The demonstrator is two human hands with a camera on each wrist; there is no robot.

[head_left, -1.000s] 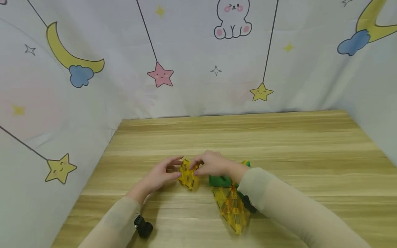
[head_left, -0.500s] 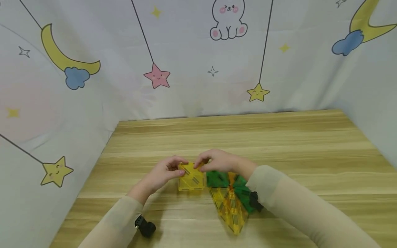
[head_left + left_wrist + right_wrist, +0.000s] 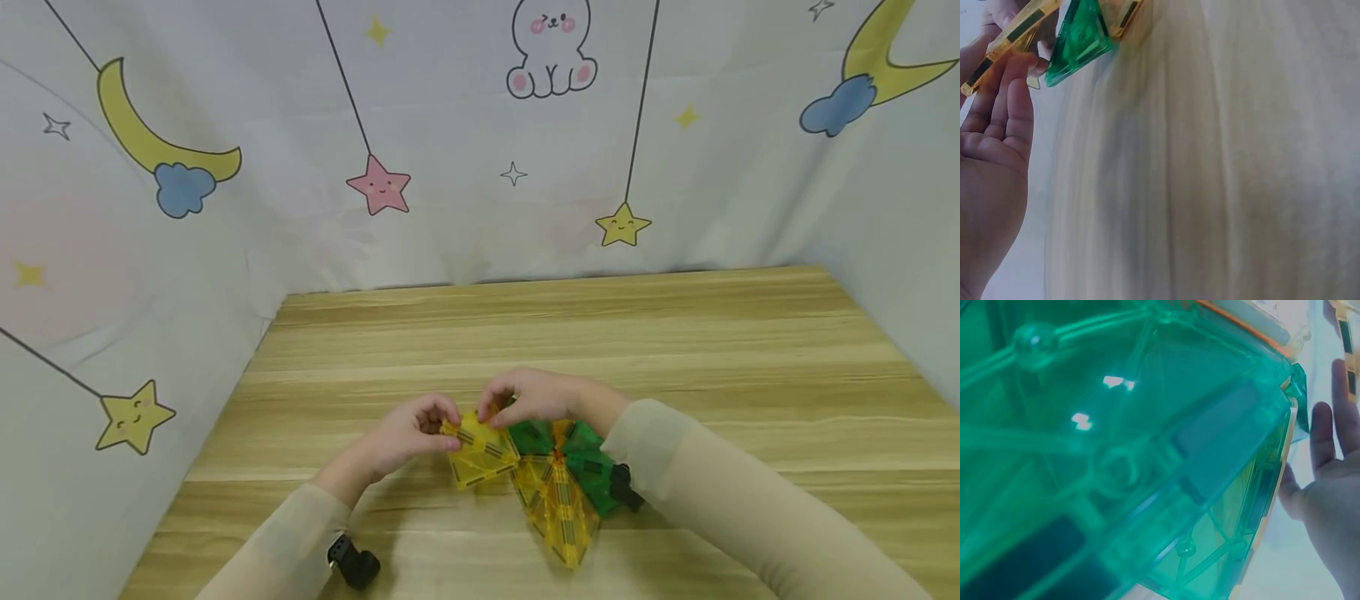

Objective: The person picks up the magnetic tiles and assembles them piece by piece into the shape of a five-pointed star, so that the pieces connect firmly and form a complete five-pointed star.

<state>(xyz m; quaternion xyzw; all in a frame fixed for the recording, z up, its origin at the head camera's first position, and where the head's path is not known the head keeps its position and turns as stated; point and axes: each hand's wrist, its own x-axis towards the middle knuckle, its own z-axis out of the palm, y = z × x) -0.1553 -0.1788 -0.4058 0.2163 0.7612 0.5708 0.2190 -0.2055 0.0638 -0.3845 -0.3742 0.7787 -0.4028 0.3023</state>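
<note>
Translucent yellow magnetic tiles (image 3: 483, 462) are held up between both hands, tilted, with one corner close to or touching the larger tile shape. My left hand (image 3: 401, 437) pinches their left edge between thumb and fingers. From above, my right hand (image 3: 543, 396) pinches the top right edge. In the left wrist view, the left hand (image 3: 997, 144) has a yellow tile edge (image 3: 1013, 37) at its fingertips, and a green triangular tile (image 3: 1079, 47) stands just beyond. The right wrist view has the right hand (image 3: 1332, 494) at its right border.
Beside the held tiles, a joined shape of green tiles (image 3: 592, 475) and yellow-orange tiles (image 3: 561, 512) lies on the wooden table (image 3: 787, 375). A green tile (image 3: 1116, 425) fills much of the right wrist view. A printed cloth (image 3: 450, 108) hangs behind the table.
The yellow tiles were turned from narrow to a flat square facing up, then moved right and nearer to the joined shape. Both hands went along with them.
</note>
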